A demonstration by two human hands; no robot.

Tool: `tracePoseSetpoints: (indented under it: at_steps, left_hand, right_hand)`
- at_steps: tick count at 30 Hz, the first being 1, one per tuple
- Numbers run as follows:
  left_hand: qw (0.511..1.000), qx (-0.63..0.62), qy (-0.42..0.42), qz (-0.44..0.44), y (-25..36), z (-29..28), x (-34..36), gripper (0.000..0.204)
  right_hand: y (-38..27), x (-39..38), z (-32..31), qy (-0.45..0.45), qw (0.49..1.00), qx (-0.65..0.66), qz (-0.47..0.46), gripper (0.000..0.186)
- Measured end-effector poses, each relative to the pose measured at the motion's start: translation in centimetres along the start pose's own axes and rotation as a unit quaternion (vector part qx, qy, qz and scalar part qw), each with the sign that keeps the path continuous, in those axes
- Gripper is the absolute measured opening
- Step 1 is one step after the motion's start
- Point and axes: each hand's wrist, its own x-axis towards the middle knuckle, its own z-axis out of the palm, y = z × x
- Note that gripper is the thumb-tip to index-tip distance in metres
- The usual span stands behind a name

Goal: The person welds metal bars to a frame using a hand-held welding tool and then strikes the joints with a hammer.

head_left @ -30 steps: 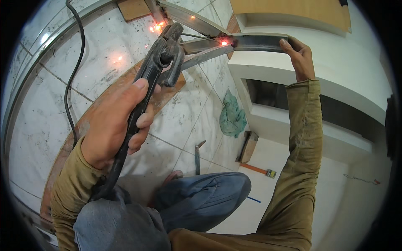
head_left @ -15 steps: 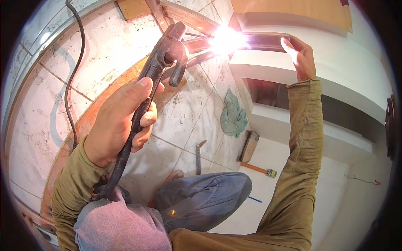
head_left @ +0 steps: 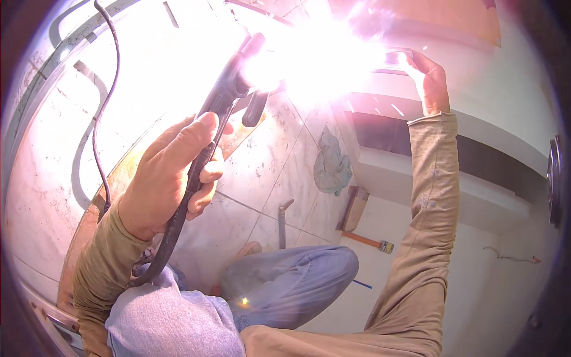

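My left hand (head_left: 169, 169) is closed round the handle of a black welding electrode holder (head_left: 221, 95), tilted with its head up and to the right. A thick black cable runs from its lower end to my lap. Just right of the holder's head, a blinding white-violet welding arc (head_left: 324, 62) throws sparks. Its glare hides the electrode tip and the joint. At upper right my right hand (head_left: 432, 83), thumb on top, pinches the end of a metal bar (head_left: 394, 58) that runs leftward into the glare.
A thin black cable (head_left: 113, 89) hangs at left beside a curved metal frame. On the tiled floor lie a grey-green rag (head_left: 333, 163), an angled metal tool (head_left: 282, 226), a brown block (head_left: 354, 209), an orange-handled brush (head_left: 369, 240) and a blue stick (head_left: 363, 284). White ledges stand at right.
The arc has flared far brighter and wider, washing out the bar and the frame behind it, and sparks now fly. Both hands keep nearly the same place and grip.
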Motion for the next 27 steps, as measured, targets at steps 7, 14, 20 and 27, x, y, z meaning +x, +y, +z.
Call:
tracePoseSetpoints:
  at_steps: [7,14,20,27]
  left_hand:
    - [0.999,-0.044,-0.03,-0.002,-0.1,-0.5,0.2,0.04]
    - [0.999,0.002,0.043,0.005,0.5,0.8,-0.2,0.047]
    - [0.999,0.042,-0.001,-0.031,0.9,0.2,-0.2,0.044]
    - [0.999,0.03,-0.008,0.008,0.6,0.4,-0.1,0.049]
  right_hand:
    - [0.7,-0.2,-1.4,0.014,0.999,-0.013,0.028,0.037]
    - [-0.3,-0.6,0.0,0.023,0.999,0.016,0.019,0.037]
    - [-0.3,-0.3,-0.4,0.009,0.999,-0.04,-0.03,0.04]
    - [0.5,0.2,-0.8,0.025,0.997,-0.059,-0.036,0.053]
